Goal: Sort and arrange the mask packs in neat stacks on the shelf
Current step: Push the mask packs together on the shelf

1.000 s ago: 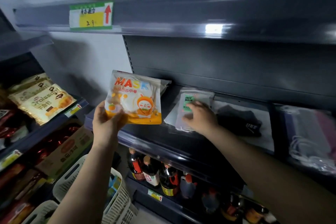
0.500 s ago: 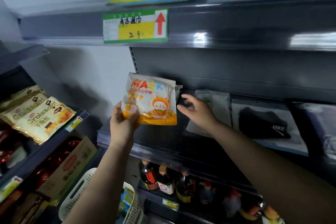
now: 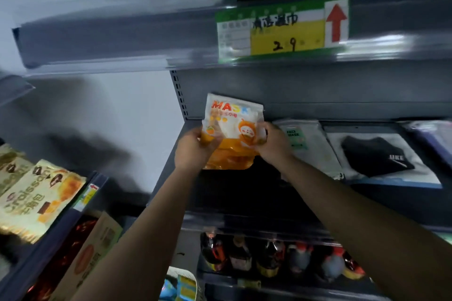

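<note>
An orange-and-white pack printed MASK [image 3: 232,124] is held upright over the left end of the dark shelf [image 3: 234,193]. My left hand [image 3: 193,148] grips its left edge and my right hand [image 3: 274,144] grips its right edge. Just right of it lies a clear pack labelled FACE MASK [image 3: 305,139], flat on the shelf. Further right lies a pack with a black mask [image 3: 374,156], and a bluish pack [image 3: 433,139] sits at the frame's right edge.
An upper shelf with a green-yellow price tag [image 3: 281,29] hangs close overhead. Sauce bottles [image 3: 269,256] fill the shelf below. Croissant bags [image 3: 36,193] sit on the left rack. A white basket [image 3: 181,283] stands low between my arms.
My right hand left the FACE MASK pack, moved left and took hold of the orange pack's right edge. The orange pack moved in over the shelf. The camera turned left and closer.
</note>
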`<action>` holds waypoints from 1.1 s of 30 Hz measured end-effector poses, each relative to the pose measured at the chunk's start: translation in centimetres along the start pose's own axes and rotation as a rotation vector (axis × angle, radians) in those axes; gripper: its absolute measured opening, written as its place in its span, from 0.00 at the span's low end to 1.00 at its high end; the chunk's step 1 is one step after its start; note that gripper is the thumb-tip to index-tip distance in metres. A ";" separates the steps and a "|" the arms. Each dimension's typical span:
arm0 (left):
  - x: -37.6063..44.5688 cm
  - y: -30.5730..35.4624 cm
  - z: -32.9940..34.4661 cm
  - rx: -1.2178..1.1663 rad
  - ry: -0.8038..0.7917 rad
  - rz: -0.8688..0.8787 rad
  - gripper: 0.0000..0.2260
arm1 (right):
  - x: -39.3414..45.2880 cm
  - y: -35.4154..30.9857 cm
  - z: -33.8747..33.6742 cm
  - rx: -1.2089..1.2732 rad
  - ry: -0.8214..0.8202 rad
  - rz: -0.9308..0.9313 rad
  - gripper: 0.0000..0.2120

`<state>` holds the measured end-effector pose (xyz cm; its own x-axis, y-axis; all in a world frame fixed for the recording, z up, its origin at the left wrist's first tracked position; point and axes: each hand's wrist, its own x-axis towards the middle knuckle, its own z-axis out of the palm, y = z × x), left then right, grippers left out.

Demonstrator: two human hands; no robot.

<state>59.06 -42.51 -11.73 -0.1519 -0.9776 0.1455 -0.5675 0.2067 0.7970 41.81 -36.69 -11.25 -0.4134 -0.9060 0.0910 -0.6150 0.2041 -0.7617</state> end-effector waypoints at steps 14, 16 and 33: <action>2.9 -1.0 1.2 0.625 -0.091 0.071 0.27 | 1.9 0.7 0.9 -0.496 -0.069 -0.049 0.24; 2.7 0.0 1.3 0.634 -0.062 0.146 0.26 | 1.6 0.5 -0.3 -0.563 -0.038 -0.099 0.22; -7.8 18.4 12.9 0.825 -0.258 0.626 0.28 | -8.7 6.9 -19.5 -1.034 0.110 -0.098 0.23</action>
<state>39.35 -30.60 -5.71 -0.7181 -0.6706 0.1860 -0.6868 0.7261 -0.0338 28.05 -20.15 -4.78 -0.3577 -0.9075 0.2203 -0.9024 0.3966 0.1683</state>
